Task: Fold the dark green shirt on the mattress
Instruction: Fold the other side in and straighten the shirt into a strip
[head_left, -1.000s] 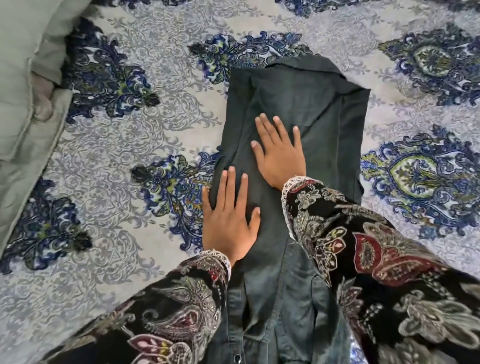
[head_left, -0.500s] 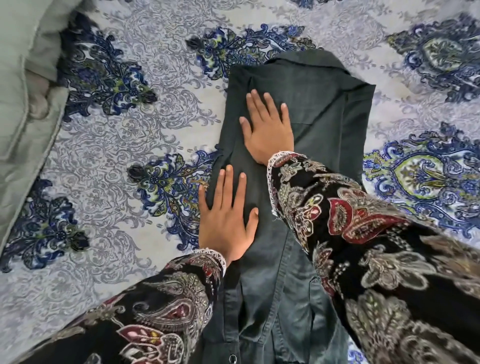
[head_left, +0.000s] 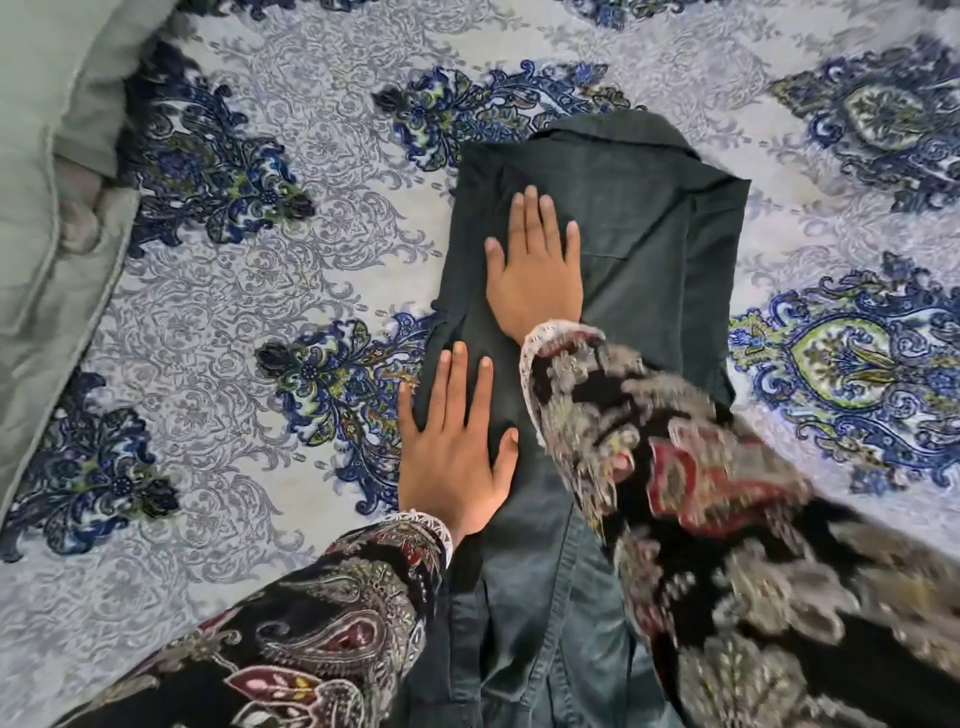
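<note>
The dark green shirt lies lengthwise on the mattress, folded into a long narrow strip with the collar at the far end. My right hand lies flat with straight fingers on the upper left part of the shirt. My left hand presses flat on the shirt's left edge, nearer to me, its little finger reaching over onto the sheet. Both arms wear dark paisley sleeves, which hide the lower right part of the shirt.
The mattress is covered with a grey sheet with blue floral medallions. A pale green pillow or quilt is bunched along the left edge. Bare sheet spreads to the left and right of the shirt.
My right hand has slid up the shirt toward the collar. My left hand has stayed at the shirt's left edge.
</note>
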